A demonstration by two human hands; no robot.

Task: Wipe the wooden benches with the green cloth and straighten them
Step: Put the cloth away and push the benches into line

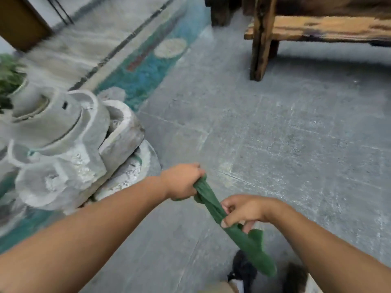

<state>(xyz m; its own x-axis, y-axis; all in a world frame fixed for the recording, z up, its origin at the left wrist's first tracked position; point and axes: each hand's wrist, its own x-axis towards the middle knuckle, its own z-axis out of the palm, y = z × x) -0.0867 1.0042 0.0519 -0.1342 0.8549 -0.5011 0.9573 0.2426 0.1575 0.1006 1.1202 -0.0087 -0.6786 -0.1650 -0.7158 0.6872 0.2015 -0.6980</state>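
Open grey tiled floor (275, 134) lies between the hands and the wooden bench (317, 28) at top right; the bench's left end and leg show, well apart from the hands. Left hand (182, 180) fists the top end of the green cloth (206, 195). Right hand (245, 210) pinches it mid-length, and its tail hangs above the shoes (243, 269). Stacked stone basins (63, 144) crowd the left side beside the left forearm. A teal strip (143, 70) borders the tiles. A second dark bench (220, 9) sits at the top edge.

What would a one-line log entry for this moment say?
stage: readying cloth | left hand: grips green cloth | right hand: pinches it | cloth state: twisted between hands | wooden bench: ahead, untouched
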